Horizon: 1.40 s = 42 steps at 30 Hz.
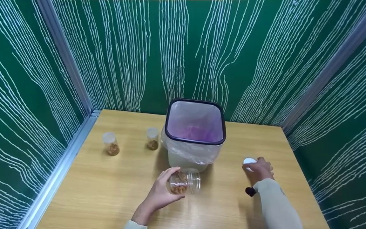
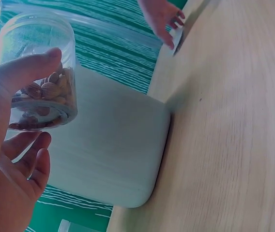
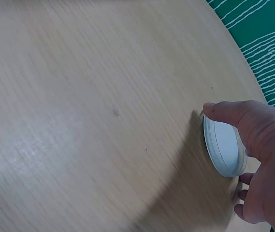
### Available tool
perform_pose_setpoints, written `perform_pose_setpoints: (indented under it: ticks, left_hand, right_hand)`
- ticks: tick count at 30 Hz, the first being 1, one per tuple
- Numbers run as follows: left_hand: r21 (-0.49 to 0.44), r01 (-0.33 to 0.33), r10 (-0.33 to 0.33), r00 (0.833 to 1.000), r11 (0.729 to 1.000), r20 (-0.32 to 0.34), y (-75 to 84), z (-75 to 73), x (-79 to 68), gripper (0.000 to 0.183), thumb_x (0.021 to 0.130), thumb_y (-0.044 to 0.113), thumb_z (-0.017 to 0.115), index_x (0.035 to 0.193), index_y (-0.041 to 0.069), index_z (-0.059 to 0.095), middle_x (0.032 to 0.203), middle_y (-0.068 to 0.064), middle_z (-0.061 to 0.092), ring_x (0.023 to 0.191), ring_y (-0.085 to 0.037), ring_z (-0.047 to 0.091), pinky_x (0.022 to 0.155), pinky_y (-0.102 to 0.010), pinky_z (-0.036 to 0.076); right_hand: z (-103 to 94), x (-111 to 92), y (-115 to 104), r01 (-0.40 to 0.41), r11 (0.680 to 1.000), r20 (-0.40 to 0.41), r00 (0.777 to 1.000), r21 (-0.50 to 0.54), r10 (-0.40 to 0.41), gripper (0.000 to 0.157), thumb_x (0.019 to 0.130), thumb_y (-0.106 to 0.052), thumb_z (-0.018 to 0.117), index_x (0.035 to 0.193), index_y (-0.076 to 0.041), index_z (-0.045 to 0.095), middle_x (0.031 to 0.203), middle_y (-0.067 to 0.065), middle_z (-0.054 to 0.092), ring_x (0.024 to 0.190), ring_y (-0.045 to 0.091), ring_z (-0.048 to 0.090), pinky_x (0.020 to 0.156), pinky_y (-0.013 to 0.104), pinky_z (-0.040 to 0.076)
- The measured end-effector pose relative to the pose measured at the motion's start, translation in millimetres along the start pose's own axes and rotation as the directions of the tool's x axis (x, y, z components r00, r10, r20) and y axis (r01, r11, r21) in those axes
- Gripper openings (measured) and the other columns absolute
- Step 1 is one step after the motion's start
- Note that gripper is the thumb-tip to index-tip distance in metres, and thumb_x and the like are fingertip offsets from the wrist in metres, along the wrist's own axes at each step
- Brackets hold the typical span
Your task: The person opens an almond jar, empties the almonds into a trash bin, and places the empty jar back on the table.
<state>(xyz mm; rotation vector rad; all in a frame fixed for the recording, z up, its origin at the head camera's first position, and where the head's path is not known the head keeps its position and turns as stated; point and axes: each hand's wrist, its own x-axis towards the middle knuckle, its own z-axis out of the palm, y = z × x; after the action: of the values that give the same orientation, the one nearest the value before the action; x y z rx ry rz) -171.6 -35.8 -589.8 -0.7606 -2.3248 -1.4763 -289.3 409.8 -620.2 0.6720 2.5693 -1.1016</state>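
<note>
My left hand (image 1: 162, 192) grips an uncapped clear jar (image 1: 180, 183) in front of the bin, tipped with its mouth to the right. Almonds (image 2: 50, 89) lie in the jar's lower part, and the left thumb crosses its side in the left wrist view. Over at the right of the table, my right hand (image 1: 260, 168) pinches a round white lid (image 1: 249, 163) by its rim. In the right wrist view the lid (image 3: 224, 145) stands tilted close over the wood, thumb at its upper edge; the other fingers are partly hidden.
A bin (image 1: 175, 157) with a black rim and a clear plastic liner stands mid-table at the back. Left of it are two small capped jars, one nearer (image 1: 152, 140) and one farther left (image 1: 111, 144), with brown contents. Green walls with white lines enclose the wooden table (image 1: 106, 190).
</note>
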Motion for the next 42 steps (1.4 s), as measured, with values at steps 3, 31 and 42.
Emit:
perform_pose_setpoints:
  ticks: [3,31,42]
  left_hand:
    - [-0.003,-0.002,0.002,1.0,1.0,0.0,-0.3,-0.1,0.6,0.097,0.054,0.018,0.094,0.138,0.026,0.048,0.13,-0.001,0.057,0.117,-0.016,0.051,0.1,-0.038,0.043]
    - [-0.008,0.038,-0.037,0.999,0.999,0.036,-6.0,-8.9,-11.5,0.098,0.054,0.017,0.094,0.14,0.026,0.047,0.134,-0.003,0.053,0.121,-0.018,0.05,0.103,-0.041,0.041]
    - [-0.036,0.083,-0.081,0.996,0.996,0.045,-9.8,-10.0,-15.0,0.096,0.057,0.019,0.093,0.141,0.025,0.046,0.135,0.005,0.05,0.118,-0.016,0.051,0.094,-0.036,0.047]
  right_hand:
    - [-0.7,-4,-3,0.008,1.0,-0.011,1.0,-0.013,-0.008,0.102,0.078,-0.049,0.076,0.149,-0.001,0.021,0.136,0.032,0.026,0.116,0.049,0.025,0.09,0.064,0.028]
    - [-14.9,18,-55,0.139,0.962,-0.176,0.979,0.234,-0.099,0.07,0.094,-0.029,0.06,0.145,0.008,0.029,0.146,0.033,0.028,0.132,0.045,0.033,0.106,0.053,0.033]
    - [-17.9,-11,-87,0.338,0.894,-0.328,0.914,0.295,-0.237,0.044,0.095,-0.018,0.059,0.132,0.005,0.05,0.137,0.024,0.046,0.121,0.038,0.047,0.097,0.046,0.042]
